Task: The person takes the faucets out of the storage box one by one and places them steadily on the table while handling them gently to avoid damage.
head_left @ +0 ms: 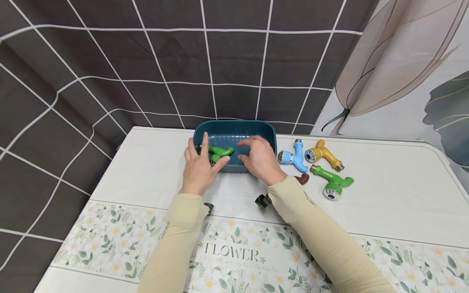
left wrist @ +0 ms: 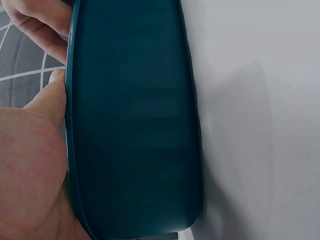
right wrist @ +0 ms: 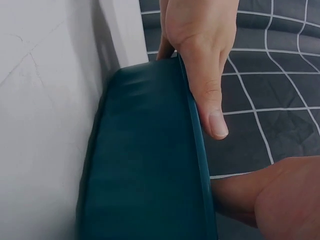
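Note:
A dark teal plastic basin stands against the tiled backdrop. Inside it, at the left, lies a green faucet, partly covered by my left hand. That hand's fingers are spread over the basin's left end, its thumb across the front rim. My right hand reaches over the front right rim with bent fingers, nothing visible between them. Both wrist views show mostly the basin's outer wall, with the left thumb by the rim in the left wrist view and the left hand opposite in the right wrist view.
Right of the basin lie a blue faucet, a yellow faucet and another green faucet. A brown faucet is partly hidden by the right wrist. The white table carries a flower-print band.

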`<state>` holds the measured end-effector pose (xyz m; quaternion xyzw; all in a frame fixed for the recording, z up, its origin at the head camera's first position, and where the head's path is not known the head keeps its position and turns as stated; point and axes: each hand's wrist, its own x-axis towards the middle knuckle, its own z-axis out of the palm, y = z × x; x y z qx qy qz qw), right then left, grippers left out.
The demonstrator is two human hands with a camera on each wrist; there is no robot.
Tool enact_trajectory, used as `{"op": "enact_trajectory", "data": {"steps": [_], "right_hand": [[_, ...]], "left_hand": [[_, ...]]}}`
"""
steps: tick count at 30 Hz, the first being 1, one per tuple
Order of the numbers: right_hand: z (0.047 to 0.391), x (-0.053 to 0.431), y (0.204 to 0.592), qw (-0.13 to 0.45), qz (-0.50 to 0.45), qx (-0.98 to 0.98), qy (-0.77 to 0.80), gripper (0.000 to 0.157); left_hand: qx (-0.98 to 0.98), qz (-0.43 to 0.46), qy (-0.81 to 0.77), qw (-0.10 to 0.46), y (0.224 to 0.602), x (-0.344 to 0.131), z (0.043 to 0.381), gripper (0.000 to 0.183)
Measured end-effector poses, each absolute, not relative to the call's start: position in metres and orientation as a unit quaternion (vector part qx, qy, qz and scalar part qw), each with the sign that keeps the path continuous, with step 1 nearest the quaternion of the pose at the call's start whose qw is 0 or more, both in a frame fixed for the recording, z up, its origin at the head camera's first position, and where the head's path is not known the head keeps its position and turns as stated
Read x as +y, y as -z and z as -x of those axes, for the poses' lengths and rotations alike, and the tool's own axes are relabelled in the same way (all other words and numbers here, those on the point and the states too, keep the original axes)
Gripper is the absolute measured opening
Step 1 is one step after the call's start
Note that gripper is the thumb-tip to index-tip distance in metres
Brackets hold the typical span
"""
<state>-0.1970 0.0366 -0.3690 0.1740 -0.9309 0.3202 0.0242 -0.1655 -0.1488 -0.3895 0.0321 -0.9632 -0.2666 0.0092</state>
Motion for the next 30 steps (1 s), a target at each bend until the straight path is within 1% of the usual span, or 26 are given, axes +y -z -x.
{"op": "enact_trajectory", "data": {"steps": [6, 16, 20, 26, 30], "right_hand": [[0.203, 0.032, 0.369, -0.004, -0.185, -0.931, -0.314, 0.034], [0.214, 0.026, 0.368, -0.087, -0.18, -0.933, -0.298, 0.042], [0.217, 0.024, 0.37, -0.091, -0.187, -0.933, -0.295, 0.044], [0.221, 0.019, 0.376, -0.07, -0.217, -0.928, -0.294, 0.042], [0.223, 0.016, 0.379, -0.077, -0.219, -0.93, -0.286, 0.041]], "left_hand": [[-0.963, -0.032, 0.268, 0.011, 0.389, -0.148, 0.166, 0.097], [-0.962, -0.028, 0.272, 0.021, 0.39, -0.148, 0.167, 0.097], [-0.961, -0.027, 0.274, 0.023, 0.39, -0.148, 0.167, 0.097], [-0.961, -0.028, 0.274, 0.025, 0.392, -0.149, 0.167, 0.096], [-0.961, -0.029, 0.273, 0.022, 0.392, -0.149, 0.167, 0.097]]}}
